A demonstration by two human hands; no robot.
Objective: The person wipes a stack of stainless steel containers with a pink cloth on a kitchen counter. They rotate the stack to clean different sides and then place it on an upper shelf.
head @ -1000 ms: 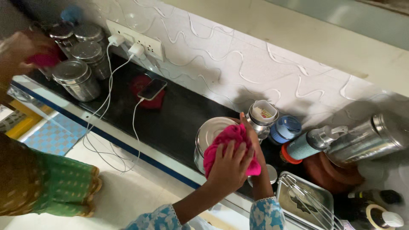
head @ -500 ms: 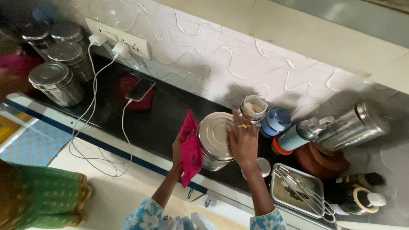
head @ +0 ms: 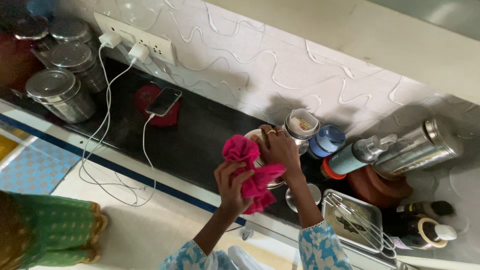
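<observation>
The left hand [head: 231, 182] grips a pink cloth [head: 252, 172] — fingers closed; the right hand [head: 278, 148] clasps a steel container [head: 256, 136] — fingers curled.

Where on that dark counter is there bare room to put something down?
The widest bare patch of black counter lies between the phone on its red mat and the tin that the hands wipe with the pink cloth. Right of the hands it is crowded: jars, a flask, bottles, a steel tray. The far left holds steel canisters.

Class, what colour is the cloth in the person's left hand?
Bright pink; the cloth shows best in the head view, gripped by the left hand.
</observation>
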